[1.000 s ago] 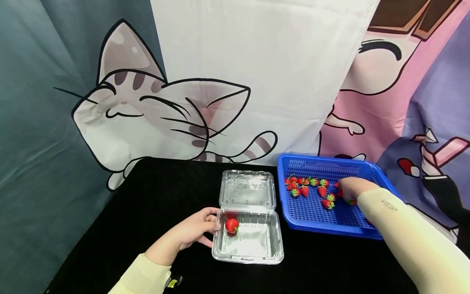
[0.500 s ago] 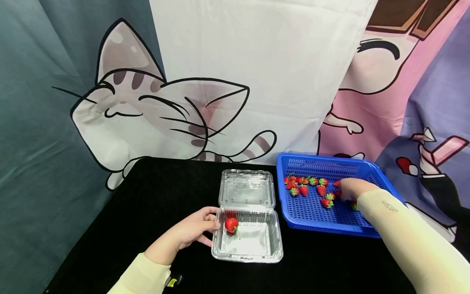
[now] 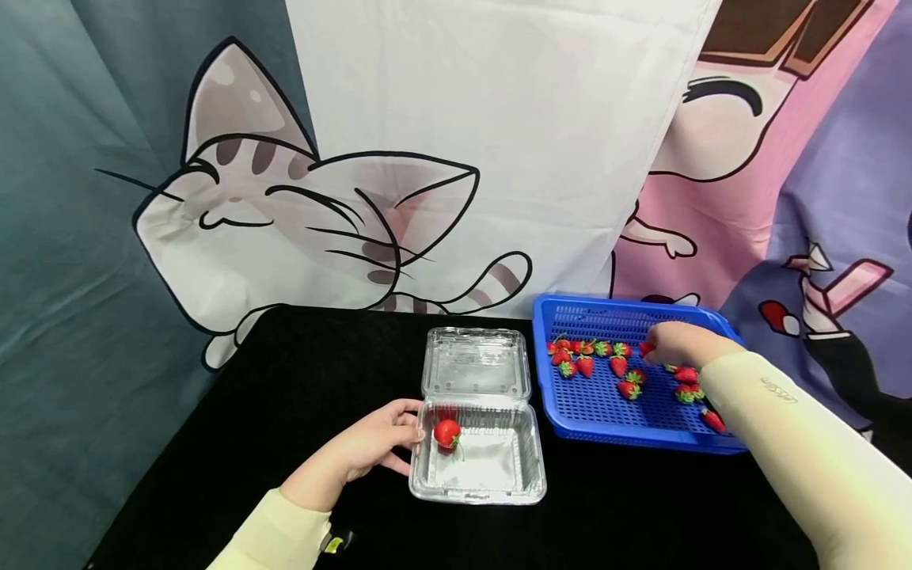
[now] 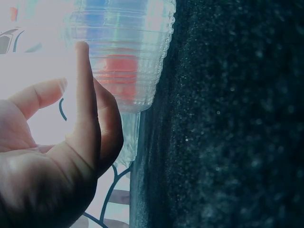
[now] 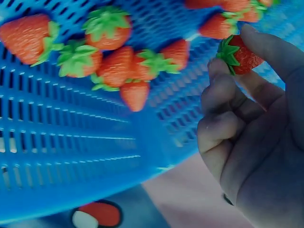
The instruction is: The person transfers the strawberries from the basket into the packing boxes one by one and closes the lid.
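Observation:
My left hand (image 3: pixel 374 443) holds the left side of a clear plastic clamshell box (image 3: pixel 479 499), thumb at the rim and fingers along the outer wall. The box's lid (image 3: pixel 476 362) is folded back behind it. One red strawberry (image 3: pixel 446 434) sits inside at the left; through the wall it shows as a red patch in the left wrist view. Over a blue basket (image 3: pixel 641 440), my right hand (image 3: pixel 689 343) pinches a strawberry (image 5: pixel 247 57) between thumb and fingers, its green leaves facing outward. Several other strawberries (image 3: pixel 584 366) lie in the basket.
The basket stands to the right of the box on a black cloth-covered table (image 3: pixel 313 356). Behind the table hangs a printed curtain (image 3: pixel 456 229) with cartoon figures. A small black and yellow object (image 3: pixel 336 542) shows by the left sleeve.
My right hand has risen slightly from among the strawberries with one pinched, uncovering several on the basket's right side. The left hand keeps its place on the box. The view has shifted slightly.

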Action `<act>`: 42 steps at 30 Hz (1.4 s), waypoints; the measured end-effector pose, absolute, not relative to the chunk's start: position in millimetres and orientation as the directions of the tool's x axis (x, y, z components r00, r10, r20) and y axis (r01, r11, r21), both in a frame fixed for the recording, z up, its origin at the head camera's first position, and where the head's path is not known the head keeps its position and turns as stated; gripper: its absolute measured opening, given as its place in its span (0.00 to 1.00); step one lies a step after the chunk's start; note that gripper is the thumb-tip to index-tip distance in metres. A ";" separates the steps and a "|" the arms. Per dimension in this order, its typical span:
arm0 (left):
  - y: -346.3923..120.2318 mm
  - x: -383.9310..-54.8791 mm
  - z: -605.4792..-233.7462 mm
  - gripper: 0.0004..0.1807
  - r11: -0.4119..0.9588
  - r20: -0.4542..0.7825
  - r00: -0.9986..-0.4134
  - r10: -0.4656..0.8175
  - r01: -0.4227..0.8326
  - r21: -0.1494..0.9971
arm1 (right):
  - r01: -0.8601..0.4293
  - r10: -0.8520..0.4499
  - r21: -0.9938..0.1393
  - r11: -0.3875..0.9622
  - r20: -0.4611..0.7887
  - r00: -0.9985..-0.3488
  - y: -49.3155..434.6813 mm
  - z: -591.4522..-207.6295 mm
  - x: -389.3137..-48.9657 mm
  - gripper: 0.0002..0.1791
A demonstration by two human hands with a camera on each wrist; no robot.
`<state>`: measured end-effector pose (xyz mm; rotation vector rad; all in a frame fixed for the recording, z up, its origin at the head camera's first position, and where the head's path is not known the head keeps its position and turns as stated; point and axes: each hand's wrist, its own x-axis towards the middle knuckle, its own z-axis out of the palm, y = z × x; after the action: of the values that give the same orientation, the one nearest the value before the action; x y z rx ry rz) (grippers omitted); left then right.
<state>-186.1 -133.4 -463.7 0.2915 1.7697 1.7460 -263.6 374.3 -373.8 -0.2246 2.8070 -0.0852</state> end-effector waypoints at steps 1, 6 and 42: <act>-133.7 -186.2 -463.5 0.33 0.100 -0.275 -0.780 0.562 -0.266 0.959 | -0.144 -0.164 -0.090 0.986 -0.305 -0.938 371.6 -370.3 -262.7 0.19; -134.2 -185.8 -462.1 0.33 0.108 -0.276 -0.782 0.559 -0.261 0.959 | -0.150 -0.175 -0.114 0.982 -0.262 -0.949 353.1 -351.3 -254.5 0.17; -133.5 -183.0 -463.2 0.34 0.093 -0.271 -0.780 0.564 -0.266 0.959 | -0.570 -0.593 -0.161 0.805 -0.196 -0.781 87.8 -405.6 -140.7 0.15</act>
<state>-183.0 -133.5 -463.2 0.2925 1.7675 1.7526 -140.7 87.8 -405.6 -0.9016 2.7558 -0.1362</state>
